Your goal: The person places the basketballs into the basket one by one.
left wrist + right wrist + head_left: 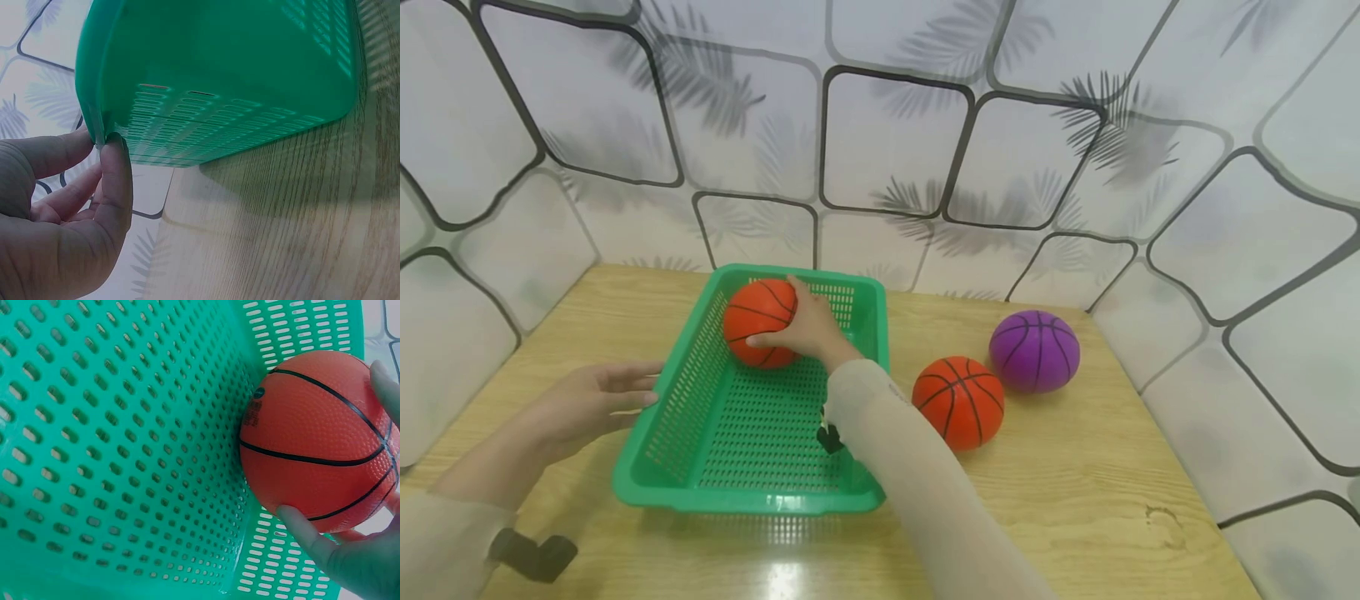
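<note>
An orange basketball (758,321) with black lines is inside the green plastic basket (752,502), at its far left corner. My right hand (808,327) holds this ball, thumb and fingers spread round its side; the right wrist view shows the ball (312,444) against the basket's perforated floor. At the basket's left rim, my left hand (587,406) pinches the edge between thumb and fingers, as the left wrist view shows with the hand (75,206) below the rim. A second orange basketball (958,402) and a purple basketball (1035,352) lie outside, right of the basket.
The wooden table (1075,500) carries the basket and balls. Behind it and at both sides rise walls covered in white sheeting (895,142) with dark outlines and leaf prints. My right forearm crosses over the basket's right rim.
</note>
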### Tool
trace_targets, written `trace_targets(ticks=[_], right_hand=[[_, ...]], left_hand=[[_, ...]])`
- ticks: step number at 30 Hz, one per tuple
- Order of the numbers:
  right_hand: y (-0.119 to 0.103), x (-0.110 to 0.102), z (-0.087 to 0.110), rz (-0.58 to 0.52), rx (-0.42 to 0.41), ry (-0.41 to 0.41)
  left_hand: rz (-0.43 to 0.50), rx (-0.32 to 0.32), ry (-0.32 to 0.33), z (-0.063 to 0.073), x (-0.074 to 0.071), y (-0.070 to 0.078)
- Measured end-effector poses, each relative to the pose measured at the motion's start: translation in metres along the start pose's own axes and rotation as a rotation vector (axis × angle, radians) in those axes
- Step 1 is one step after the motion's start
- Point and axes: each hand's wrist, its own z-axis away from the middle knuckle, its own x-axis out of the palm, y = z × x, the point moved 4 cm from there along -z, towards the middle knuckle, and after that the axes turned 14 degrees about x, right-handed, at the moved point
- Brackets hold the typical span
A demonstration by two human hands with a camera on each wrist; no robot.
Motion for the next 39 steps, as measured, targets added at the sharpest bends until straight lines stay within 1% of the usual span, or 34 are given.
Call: trace_targets(ticks=[5,8,14,22,25,31,35,39], right_hand=[[-0.002,-0.005,0.001,0.008,-0.004,-0.017],[-0.006,-0.011,0.002,0.027,-0.035,-0.012],[-0.016,-0.035,0.009,0.05,-0.117,0.001],[-0.021,-0.07,0.017,0.043,-0.176,0.04],[-0.019,-0.082,0.02,0.006,-0.201,0.057],[-0.009,-0.109,0.028,-0.117,-0.259,0.061],[0.0,-0.127,0.032,-0.178,-0.326,0.083],[0.014,-0.145,0.033,-0.211,-0.367,0.116]], left_hand=[[-0.004,0.003,-0.001,0.0,0.0,0.0],[-0.002,0.002,0.003,0.0,0.0,0.0],[-0.001,0.0,0.005,-0.001,0.0,-0.001],[-0.002,0.013,0.003,0.0,0.0,0.0],[-0.001,0.011,0.002,0.0,0.0,0.001],[-0.003,0.007,0.008,0.0,0.001,0.002],[-0.004,0.003,0.011,0.0,0.001,0.002],[-0.007,0.0,0.013,0.0,0.001,0.002]])
